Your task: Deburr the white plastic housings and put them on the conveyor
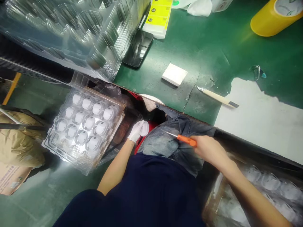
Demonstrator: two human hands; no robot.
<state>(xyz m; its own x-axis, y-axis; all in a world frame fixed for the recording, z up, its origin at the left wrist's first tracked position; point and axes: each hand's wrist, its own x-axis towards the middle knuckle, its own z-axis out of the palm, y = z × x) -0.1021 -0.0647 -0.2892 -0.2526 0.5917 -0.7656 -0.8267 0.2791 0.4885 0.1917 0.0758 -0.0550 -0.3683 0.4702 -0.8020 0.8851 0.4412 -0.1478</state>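
Note:
In a white glove, my left hand (135, 131) is closed around a small white rounded plastic part (144, 128), above my lap. My bare right hand (205, 147) grips the orange handle of a thin-bladed tool (187, 140). Its narrow metal tip points left towards the white part, with a gap between them; the exact blade shape is blurred. Left of my gloved hand, a clear plastic tray (78, 151) carries several similar white parts in its pockets. A further group of white parts (271, 182) sits in a box by my right forearm.
The green worktop (208, 53) bears a white block (174, 74), a utility knife (217, 97), a phone (138, 49), yellow labels (159, 14) and a yellow tape roll (276, 17). Stacked clear trays (94, 34) stand at upper left. Torn white sheet (260, 119) covers the right side.

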